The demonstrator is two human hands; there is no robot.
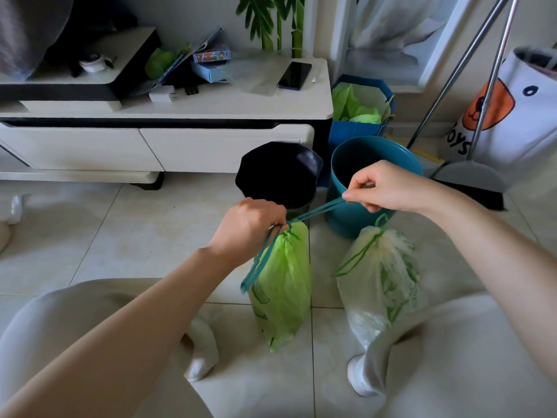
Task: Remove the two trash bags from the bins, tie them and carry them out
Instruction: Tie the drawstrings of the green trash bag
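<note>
Green bag point(283, 285) stood upright on the tile floor point(126, 230) pretty much dead center, neck cinched shut, with both hands working its teal drawstring point(319, 210). Left hand point(248, 229) was clenched around the string right at the bag's neck, a loop of it dangling down at about 7 o'clock from the fist. Right hand point(388, 188) pinched the other end of the string between thumb and fingers and had it stretched taut out toward 2 o'clock. Clear bag point(381, 282) sat just beside the green one at its 3 o'clock, also gathered at the top, its green string hanging loose, nobody touching it. Behind them, black bin point(278, 173) at 12 o'clock and teal bin point(370, 176) at roughly 1 o'clock, both without liners as far as I could see. White cabinet point(168, 116) ran along the back with a phone point(294, 75) on top, and a dustpan point(470, 179) leaned over at 3 o'clock of the teal bin.
</note>
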